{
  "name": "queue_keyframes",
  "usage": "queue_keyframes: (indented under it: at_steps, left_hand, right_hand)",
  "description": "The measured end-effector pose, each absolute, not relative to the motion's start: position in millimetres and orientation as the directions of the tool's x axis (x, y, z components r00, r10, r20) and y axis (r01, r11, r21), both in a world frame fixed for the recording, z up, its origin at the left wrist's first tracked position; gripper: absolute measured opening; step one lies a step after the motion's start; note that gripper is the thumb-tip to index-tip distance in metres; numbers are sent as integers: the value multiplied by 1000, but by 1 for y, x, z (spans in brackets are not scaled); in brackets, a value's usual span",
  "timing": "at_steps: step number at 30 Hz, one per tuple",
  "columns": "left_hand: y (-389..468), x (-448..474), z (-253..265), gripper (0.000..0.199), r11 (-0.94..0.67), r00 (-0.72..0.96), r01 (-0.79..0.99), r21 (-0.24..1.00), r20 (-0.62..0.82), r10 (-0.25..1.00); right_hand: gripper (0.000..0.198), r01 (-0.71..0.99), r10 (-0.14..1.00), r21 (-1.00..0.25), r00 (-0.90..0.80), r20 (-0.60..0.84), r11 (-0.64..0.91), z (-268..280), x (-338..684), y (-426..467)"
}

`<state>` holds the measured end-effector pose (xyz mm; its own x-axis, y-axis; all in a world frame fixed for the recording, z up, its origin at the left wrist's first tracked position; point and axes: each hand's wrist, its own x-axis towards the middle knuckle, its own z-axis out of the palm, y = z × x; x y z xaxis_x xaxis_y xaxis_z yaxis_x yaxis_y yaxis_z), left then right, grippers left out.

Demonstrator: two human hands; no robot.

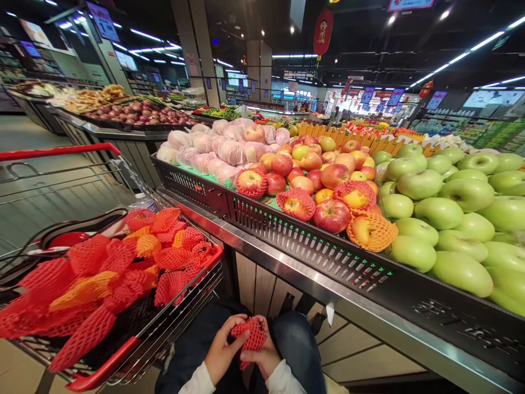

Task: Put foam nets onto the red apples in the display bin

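Low in front of my knees, my left hand [224,350] and my right hand [267,354] are both closed around a red foam fruit net [255,334]. Thumbs press on its near side, and its lower end hangs below them. Whether a fruit sits inside the net is hard to make out. To the left, a shopping cart [109,364] carries a heap of red and orange foam nets [88,284]. Red-yellow apples [334,175] are piled in a black crate [283,221] ahead; several front ones wear foam nets, such as an orange-netted apple [371,231].
Green apples [447,213] fill the right side of the display. Film-wrapped fruits [232,150] are stacked at the left end. A metal ledge [295,260] runs along the stand, above my knees. Onions [141,114] lie on another stand behind the cart.
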<state>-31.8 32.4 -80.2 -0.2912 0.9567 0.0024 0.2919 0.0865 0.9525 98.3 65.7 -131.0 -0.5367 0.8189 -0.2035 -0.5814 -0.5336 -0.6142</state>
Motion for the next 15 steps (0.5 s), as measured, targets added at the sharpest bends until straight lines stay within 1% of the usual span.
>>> queue_keyframes:
  at_steps: [2,4,5,7,9,10,11,12,14,15]
  left_hand:
    - [35,-31,-84,44,93,-315,158,983,-40,948]
    - [33,-32,-85,38,53,-346,167,984,9,938]
    - [32,-33,-85,34,26,-348,225,974,55,936]
    - [26,-32,-85,25,-41,-284,419,907,174,943]
    - [20,-29,-88,25,-143,-133,626,766,286,949]
    - [17,-27,-90,29,-195,-51,700,687,321,946]
    - [14,-23,-93,36,-238,22,749,618,337,941]
    - [13,-20,-96,50,-263,75,783,563,334,940]
    - [11,-14,-105,79,-255,109,833,491,307,945]
    - [11,-11,-110,85,-236,99,851,469,298,950]
  right_hand:
    - [90,-585,824,-609,-521,-224,-535,-133,100,65]
    - [84,-534,791,-612,-544,-280,-584,-135,102,65]
    - [78,-500,768,-611,-559,-313,-613,-136,104,65]
    - [71,-456,724,-583,-569,-390,-673,-139,105,65]
    - [70,-472,692,-510,-546,-472,-719,-140,105,67]
    - [69,-499,682,-465,-528,-506,-731,-140,104,68]
    - [68,-525,673,-425,-515,-531,-737,-139,103,69]
    - [67,-544,666,-395,-512,-542,-740,-137,103,71]
    - [69,-549,656,-368,-549,-519,-750,-131,103,73]
    - [73,-542,653,-367,-580,-488,-756,-127,103,74]
